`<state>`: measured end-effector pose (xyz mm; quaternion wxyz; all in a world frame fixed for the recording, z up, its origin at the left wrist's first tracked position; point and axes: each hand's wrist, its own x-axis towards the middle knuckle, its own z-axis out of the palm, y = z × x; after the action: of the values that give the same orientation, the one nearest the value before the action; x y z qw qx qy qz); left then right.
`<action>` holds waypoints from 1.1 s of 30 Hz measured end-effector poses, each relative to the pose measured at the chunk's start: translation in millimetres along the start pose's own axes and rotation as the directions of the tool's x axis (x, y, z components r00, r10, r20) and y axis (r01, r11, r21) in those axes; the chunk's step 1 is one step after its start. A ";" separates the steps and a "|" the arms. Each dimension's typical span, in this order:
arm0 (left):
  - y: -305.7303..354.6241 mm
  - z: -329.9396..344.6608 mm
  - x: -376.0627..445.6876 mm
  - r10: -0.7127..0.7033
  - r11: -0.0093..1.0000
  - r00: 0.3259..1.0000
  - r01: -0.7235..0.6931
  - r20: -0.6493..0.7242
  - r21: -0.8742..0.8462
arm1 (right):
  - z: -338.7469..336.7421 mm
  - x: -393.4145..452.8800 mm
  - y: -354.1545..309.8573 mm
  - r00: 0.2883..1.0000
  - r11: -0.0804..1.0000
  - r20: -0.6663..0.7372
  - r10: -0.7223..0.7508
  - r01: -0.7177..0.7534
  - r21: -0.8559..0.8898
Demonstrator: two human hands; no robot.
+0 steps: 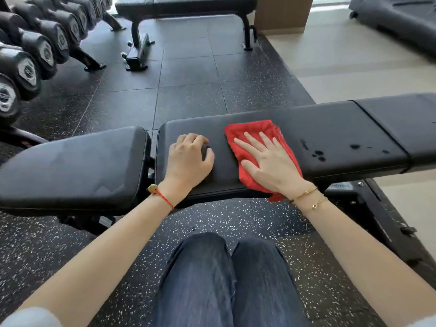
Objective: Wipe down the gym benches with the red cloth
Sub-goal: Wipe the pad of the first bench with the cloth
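Note:
A black padded gym bench (330, 128) runs across the view in front of me, with a separate seat pad (70, 166) at its left end. The folded red cloth (250, 133) lies on the long pad. My right hand (271, 161) presses flat on the cloth with fingers spread. My left hand (188, 159) rests on the pad to the left of the cloth, fingers curled under, holding nothing I can see. Dark wet spots (318, 155) dot the pad to the right of the cloth.
A dumbbell rack (35, 50) lines the left side. A second flat bench (184, 5) stands at the far end of the black speckled floor (188, 90). Another dark padded machine (396, 17) sits at the top right on pale flooring. My knees (226, 267) are below the bench.

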<state>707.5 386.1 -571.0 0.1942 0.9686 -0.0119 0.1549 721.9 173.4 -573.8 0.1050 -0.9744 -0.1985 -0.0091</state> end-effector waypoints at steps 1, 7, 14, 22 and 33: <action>6.7 3.5 1.4 0.015 1.000 1.000 -0.015 -0.006 -0.007 | -1.4 -9.1 9.7 1.000 1.000 -0.021 0.018 -0.018 0.004; 37.3 28.4 5.4 0.102 0.994 0.995 -0.102 0.010 -0.043 | -16.7 7.4 69.7 0.943 0.944 -0.017 0.331 -0.331 0.003; 42.3 43.7 5.3 0.135 0.990 0.989 -0.137 0.062 0.027 | -10.0 37.0 36.5 0.938 0.938 0.005 0.346 -0.346 -0.011; 39.5 42.3 4.2 0.164 0.986 0.984 -0.166 0.069 0.031 | -17.0 -15.8 59.0 0.978 0.979 -0.046 0.201 -0.201 0.023; 48.1 43.9 4.5 0.132 0.987 0.989 -0.137 0.060 0.088 | -12.9 54.5 57.1 0.923 0.923 -0.002 0.386 -0.386 -0.003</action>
<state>720.7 325.2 -590.1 0.1381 0.9773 -0.0752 0.1420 794.6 140.4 -569.5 0.1034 -0.9946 -0.0027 0.0107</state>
